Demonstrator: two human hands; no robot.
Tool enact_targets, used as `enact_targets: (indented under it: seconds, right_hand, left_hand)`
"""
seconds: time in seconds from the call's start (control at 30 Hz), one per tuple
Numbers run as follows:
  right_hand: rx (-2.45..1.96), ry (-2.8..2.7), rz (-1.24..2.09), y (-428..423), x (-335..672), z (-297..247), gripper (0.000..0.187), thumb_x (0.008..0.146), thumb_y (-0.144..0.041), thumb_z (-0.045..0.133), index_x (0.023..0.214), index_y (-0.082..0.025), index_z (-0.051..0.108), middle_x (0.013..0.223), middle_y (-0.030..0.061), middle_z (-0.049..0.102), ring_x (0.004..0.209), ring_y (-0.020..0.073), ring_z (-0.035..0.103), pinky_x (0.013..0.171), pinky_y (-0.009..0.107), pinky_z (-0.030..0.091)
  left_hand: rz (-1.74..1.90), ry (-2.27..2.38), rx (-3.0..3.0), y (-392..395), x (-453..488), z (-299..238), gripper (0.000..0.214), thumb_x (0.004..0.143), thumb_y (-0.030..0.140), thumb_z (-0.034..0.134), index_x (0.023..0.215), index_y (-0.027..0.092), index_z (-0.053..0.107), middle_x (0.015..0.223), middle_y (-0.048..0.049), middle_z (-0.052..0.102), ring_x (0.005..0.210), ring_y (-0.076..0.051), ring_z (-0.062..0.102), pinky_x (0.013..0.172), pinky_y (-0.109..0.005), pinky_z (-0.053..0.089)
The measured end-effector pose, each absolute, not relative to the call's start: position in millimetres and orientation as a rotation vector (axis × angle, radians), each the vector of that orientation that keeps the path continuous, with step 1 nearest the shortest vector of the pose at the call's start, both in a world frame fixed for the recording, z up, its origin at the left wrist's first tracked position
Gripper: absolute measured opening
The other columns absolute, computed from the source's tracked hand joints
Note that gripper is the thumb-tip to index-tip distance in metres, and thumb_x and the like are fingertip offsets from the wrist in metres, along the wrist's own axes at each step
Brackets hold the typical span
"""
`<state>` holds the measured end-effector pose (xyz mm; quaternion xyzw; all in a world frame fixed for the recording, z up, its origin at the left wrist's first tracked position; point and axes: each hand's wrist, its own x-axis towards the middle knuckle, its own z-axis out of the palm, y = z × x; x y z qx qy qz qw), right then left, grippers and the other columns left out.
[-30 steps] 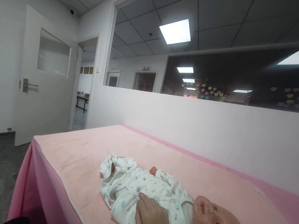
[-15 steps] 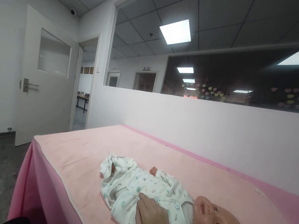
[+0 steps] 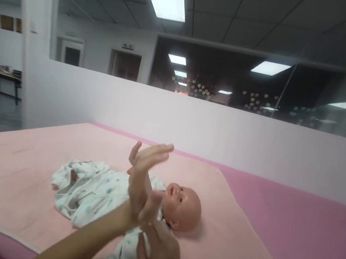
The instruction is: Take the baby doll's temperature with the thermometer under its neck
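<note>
Nearest, the right hand lies on the near sleeve of the romper, fingers curled; whether its grip pinches cloth I cannot tell; the left hand hangs above the chest, grip spread, empty; the doll lies face-up on the pink towel covering the bench; a one-handed tug on loose cloth could drag it toward the near edge.

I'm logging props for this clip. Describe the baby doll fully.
The baby doll lies on its back on the pink towel, head toward the right, bald, plastic-looking, eyes and mouth open. A white printed garment covers its body, rumpled at the legs. The right hand touches the garment near its shoulder; the open left hand hovers above its chest.
</note>
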<state>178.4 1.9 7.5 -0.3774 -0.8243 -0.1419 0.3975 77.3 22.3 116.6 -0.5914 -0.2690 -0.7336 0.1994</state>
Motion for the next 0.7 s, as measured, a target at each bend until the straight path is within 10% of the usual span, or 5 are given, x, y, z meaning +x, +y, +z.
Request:
enact_targets:
  seconds: [0.43, 0.7]
  right_hand:
    - [-1.382, -1.91, -0.374, -6.5, 226.5, -61.9, 0.009, 0.081, -0.026, 0.05, 0.087, -0.022, 0.056, 0.092, 0.0081, 0.064, 0.082, 0.0233, 0.058, 0.068, 0.032, 0.044]
    - [-1.656, -1.93, -0.505, -2.4, 235.9, -21.4, 0.022, 0.072, -0.007, 0.046, 0.057, -0.021, 0.05, 0.056, 0.0042, 0.058, 0.052, 0.0165, 0.055, 0.047, 0.025, 0.034]
  left_hand:
    - [-1.819, -1.848, -2.588, 155.0, 46.2, 32.8, 0.031, 0.077, 0.038, 0.045, 0.089, 0.018, 0.065, 0.098, -0.0053, 0.069, 0.099, -0.024, 0.058, 0.089, -0.033, 0.042]
    - [-1.765, -1.918, -2.863, 156.8, 42.8, 33.8, 0.032, 0.072, 0.034, 0.049, 0.089, 0.015, 0.067, 0.092, -0.0075, 0.07, 0.093, -0.022, 0.062, 0.084, -0.031, 0.045]
